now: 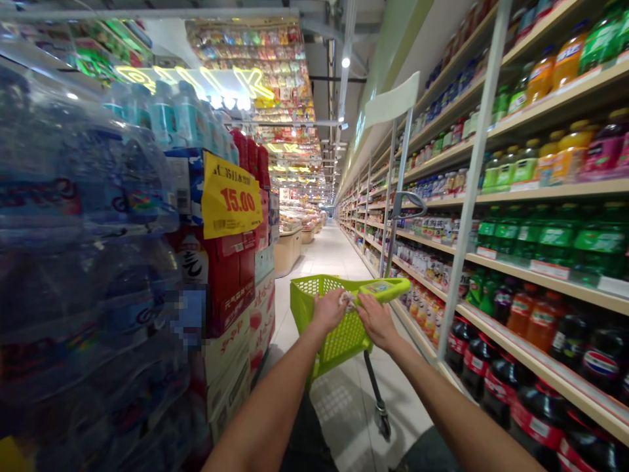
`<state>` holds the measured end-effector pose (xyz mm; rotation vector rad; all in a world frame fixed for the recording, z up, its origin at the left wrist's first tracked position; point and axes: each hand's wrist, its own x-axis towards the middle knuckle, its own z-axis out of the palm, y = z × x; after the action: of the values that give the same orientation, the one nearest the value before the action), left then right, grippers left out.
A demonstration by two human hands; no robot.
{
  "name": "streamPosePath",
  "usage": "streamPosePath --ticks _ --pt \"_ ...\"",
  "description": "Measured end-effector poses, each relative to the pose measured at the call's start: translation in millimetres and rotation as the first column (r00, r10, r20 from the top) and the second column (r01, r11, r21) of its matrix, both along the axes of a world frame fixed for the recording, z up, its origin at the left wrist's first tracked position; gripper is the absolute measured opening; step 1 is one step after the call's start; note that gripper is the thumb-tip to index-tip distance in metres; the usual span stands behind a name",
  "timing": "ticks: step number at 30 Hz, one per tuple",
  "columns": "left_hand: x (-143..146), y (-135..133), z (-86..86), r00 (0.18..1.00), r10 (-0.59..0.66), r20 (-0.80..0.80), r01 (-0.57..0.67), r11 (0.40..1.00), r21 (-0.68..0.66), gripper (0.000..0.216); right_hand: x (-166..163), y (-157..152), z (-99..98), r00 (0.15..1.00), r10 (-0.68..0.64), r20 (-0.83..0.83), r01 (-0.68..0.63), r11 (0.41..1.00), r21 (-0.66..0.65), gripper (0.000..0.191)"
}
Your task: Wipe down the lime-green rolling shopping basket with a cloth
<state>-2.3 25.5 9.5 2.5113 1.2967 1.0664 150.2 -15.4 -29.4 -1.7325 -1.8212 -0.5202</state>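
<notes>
A lime-green plastic shopping cart (339, 344) with perforated sides stands just in front of me, turned at an angle. Both of my hands are close together at its near rim and handle (393, 288). A small white crumpled piece, like tissue (346, 300), shows at the fingertips of my left hand (330, 308), whose fingers are closed. My right hand (376, 319) is beside it, its fingers curled at the handle's edge and nearly touching the white piece. Part of the right fingers' grip is hidden. One caster wheel (382, 423) shows below the cart.
Shrink-wrapped water bottles (98, 183) and stacked drink cartons (230, 288) crowd the left, with a yellow price sign (230, 196). Drink shelves (540, 190) line the right, with a metal sign stand (400, 177) along them. A tiled aisle (329, 246) runs ahead past display counters (288, 252).
</notes>
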Motion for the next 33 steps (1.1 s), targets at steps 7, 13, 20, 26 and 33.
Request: streamPosePath --ticks 7,13,20,26,33 --pt "36.2 -33.2 -7.4 0.990 -0.139 -0.011 0.140 0.989 0.053 0.022 41.6 -6.6 -11.8 0.997 -0.020 -0.076 0.023 0.999 0.047 0.042" --pt "9.7 -15.8 -32.2 0.997 -0.058 0.048 0.057 0.998 0.014 0.019 51.8 -30.3 -3.8 0.988 0.016 -0.154 0.003 0.993 0.121 0.045" --pt "51.3 -28.9 -52.6 0.985 -0.094 0.148 0.084 0.993 0.078 0.025 66.8 -33.8 -10.3 0.979 0.104 -0.177 -0.042 0.946 0.322 0.040" --pt "61.6 -34.4 -66.6 0.965 -0.258 0.041 0.247 0.951 0.185 0.033 96.6 -40.8 -19.1 0.986 -0.090 -0.138 0.133 0.929 0.346 0.042" --pt "39.7 -25.5 -77.3 0.994 0.021 0.104 -0.022 1.000 0.016 0.023 52.7 -46.0 -16.5 0.980 -0.159 0.123 0.123 0.959 0.256 0.030"
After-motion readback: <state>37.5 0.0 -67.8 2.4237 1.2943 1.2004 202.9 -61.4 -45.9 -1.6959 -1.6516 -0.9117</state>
